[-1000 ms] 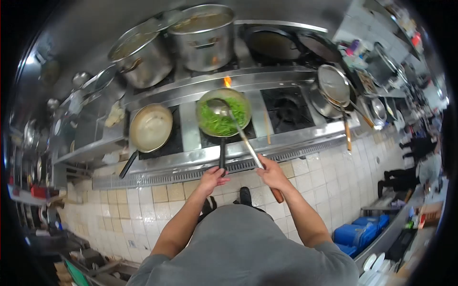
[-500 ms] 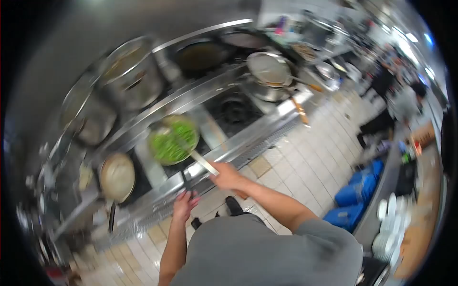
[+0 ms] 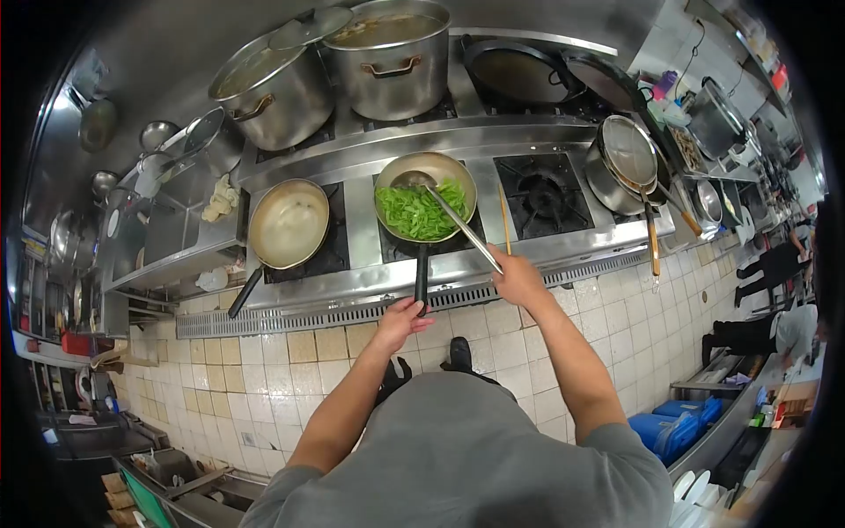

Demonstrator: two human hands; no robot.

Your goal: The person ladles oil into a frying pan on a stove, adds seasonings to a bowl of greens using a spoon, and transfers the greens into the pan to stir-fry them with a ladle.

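Clasping the ladle (image 3: 464,227) are right fingers (image 3: 503,275); left fingers (image 3: 421,323), grip unclear, meet pan handle (image 3: 422,271).

Just the one head-worn cam here, tipped forward and down. Super wide fisheye look, with dark curved corners. The wearer's grey shirt (image 3: 458,449) fills bottom centre, really close to the lens. The pan (image 3: 431,164) of greens (image 3: 422,215) lands just above the middle, a bit further out, and the tall pots (image 3: 396,88) sit up top, further back.
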